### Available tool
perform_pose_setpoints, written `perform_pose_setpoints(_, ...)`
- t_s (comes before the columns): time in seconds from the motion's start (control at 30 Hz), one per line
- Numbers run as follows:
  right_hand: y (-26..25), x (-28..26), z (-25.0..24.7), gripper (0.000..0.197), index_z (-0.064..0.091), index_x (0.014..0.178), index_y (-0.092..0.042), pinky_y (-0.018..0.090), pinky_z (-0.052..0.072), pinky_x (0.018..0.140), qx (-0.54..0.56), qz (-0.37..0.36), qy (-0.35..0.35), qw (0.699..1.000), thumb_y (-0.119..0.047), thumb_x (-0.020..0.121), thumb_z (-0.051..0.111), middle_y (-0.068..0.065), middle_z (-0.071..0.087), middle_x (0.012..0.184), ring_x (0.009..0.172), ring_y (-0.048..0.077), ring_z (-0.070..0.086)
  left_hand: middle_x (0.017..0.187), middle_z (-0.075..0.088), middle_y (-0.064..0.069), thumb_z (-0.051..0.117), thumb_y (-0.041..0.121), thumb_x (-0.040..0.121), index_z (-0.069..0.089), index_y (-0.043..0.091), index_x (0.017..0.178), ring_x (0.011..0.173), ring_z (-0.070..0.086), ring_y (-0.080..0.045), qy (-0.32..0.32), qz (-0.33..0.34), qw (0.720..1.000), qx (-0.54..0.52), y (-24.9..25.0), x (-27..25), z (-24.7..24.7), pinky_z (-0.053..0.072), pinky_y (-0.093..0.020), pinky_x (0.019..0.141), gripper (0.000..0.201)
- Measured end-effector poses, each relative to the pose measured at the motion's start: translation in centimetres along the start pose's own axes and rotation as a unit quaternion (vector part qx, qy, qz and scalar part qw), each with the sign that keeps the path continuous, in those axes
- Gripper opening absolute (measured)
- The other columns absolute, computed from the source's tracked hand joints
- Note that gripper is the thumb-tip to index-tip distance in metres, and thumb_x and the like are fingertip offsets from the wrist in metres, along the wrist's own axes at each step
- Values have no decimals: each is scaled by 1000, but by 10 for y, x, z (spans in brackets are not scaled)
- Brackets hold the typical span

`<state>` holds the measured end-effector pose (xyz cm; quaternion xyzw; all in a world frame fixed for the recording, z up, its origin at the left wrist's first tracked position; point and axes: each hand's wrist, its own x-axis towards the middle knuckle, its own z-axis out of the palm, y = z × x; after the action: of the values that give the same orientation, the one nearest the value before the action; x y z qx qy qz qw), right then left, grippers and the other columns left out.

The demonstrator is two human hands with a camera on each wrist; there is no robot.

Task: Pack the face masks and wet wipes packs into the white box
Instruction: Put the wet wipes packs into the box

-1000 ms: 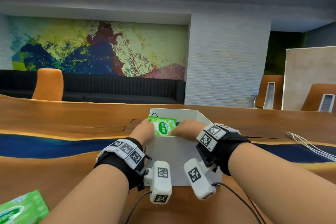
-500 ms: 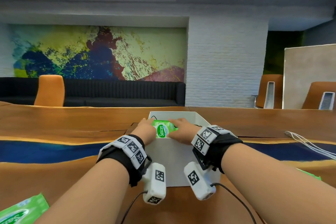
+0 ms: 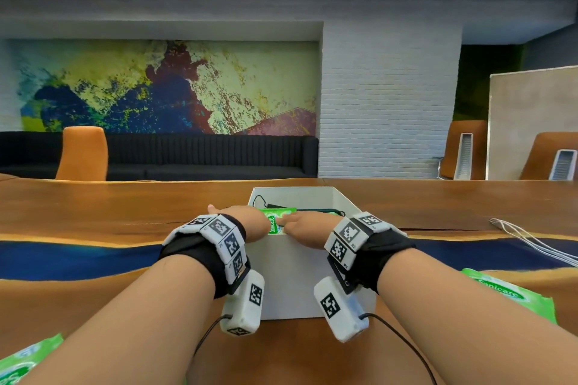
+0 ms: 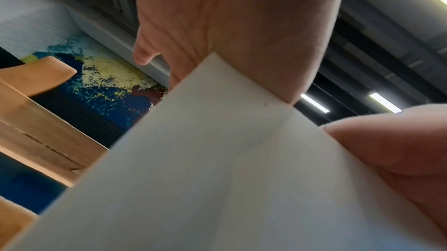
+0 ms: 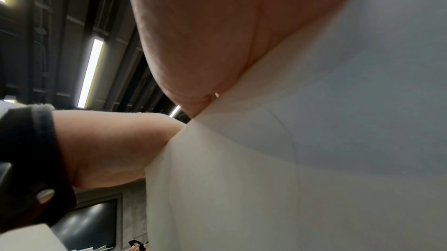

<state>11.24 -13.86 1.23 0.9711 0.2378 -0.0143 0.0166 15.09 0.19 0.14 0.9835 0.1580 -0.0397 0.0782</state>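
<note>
The white box (image 3: 297,275) stands open on the wooden table (image 3: 93,212) just in front of me. A green wet wipes pack (image 3: 276,223) sits upright at its near rim, half sunk inside. My left hand (image 3: 247,223) and right hand (image 3: 308,225) hold it from either side, their fingers hidden behind the rim. Black face mask straps (image 3: 266,202) lie deeper in the box. In the wrist views each palm lies against the box wall (image 4: 217,159) (image 5: 314,140): the left hand (image 4: 229,25) and the right hand (image 5: 205,35).
Another green wipes pack (image 3: 506,294) lies on the table under my right forearm, and one more (image 3: 25,362) at the lower left corner. White cables (image 3: 525,237) trail across the table at the right. Orange chairs and a black sofa stand beyond the far edge.
Both hands have sunk toward the box with the wipes pack. It stood above the rim a second ago and now sits partly inside. The view has tipped upward a little.
</note>
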Motion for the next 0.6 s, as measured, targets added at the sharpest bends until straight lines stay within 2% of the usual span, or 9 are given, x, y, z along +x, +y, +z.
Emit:
perform_pose_setpoints(0.07,-2,-1,-2,43,32,145,-6,26,26,107,56,29,19,998,-9,103,26,16,33,150,137,29,32,136,51,-10,26,25,97,48,15,132,131,42,-34,-3,19,999,-30,4,-7,-1,15,-60,113,43)
perform_pose_setpoints(0.13,0,-1,0,44,33,145,-8,27,27,107,117,30,43,992,-12,103,25,15,33,150,137,29,33,126,57,-12,32,17,97,53,10,125,117,54,-32,20,56,992,-108,3,-8,2,37,-51,107,36)
perform_pose_setpoints(0.2,4,-4,1,42,40,143,-14,26,32,103,171,21,79,982,-21,102,33,11,40,146,131,26,41,122,59,-11,37,14,98,54,9,124,110,58,-29,26,79,976,-203,-3,-14,5,46,-42,99,31)
perform_pose_setpoints(0.23,8,-4,3,41,45,140,-17,22,38,96,225,17,104,969,-23,100,39,9,49,138,120,22,51,119,61,-10,39,16,98,56,11,121,106,60,-26,30,91,962,-254,-6,-15,8,48,-40,95,29)
perform_pose_setpoints(0.27,10,-6,3,38,50,135,-18,17,43,83,296,10,139,945,-22,98,44,8,58,122,99,16,60,114,64,-9,39,20,99,58,13,118,101,62,-25,45,101,945,-309,-9,-20,9,50,-38,92,28)
perform_pose_setpoints(0.33,14,-16,-2,31,59,124,-16,13,39,49,398,11,211,893,-16,95,49,1,59,83,55,6,49,121,62,-9,39,21,100,57,11,123,106,60,-25,75,107,910,-394,-16,-39,6,48,-36,93,31)
perform_pose_setpoints(0.37,17,-21,-4,26,61,117,-16,14,35,43,423,14,240,874,-15,94,49,0,57,75,46,5,43,129,58,-9,39,19,101,54,8,128,114,56,-26,86,105,894,-428,-19,-49,5,44,-36,97,32)
perform_pose_setpoints(0.47,14,-42,-13,19,61,106,-22,16,39,48,438,14,290,851,-16,94,49,1,63,95,53,5,46,145,42,-7,38,31,103,38,10,143,134,39,-27,54,73,857,-508,-37,-82,-9,31,-43,109,46)
perform_pose_setpoints(0.6,-12,-70,-16,18,61,108,-15,9,39,47,451,-14,262,853,-16,95,49,-3,58,88,63,3,49,132,52,-4,43,36,99,46,19,136,119,48,-21,39,84,860,-502,-71,-104,-20,38,-48,103,41)
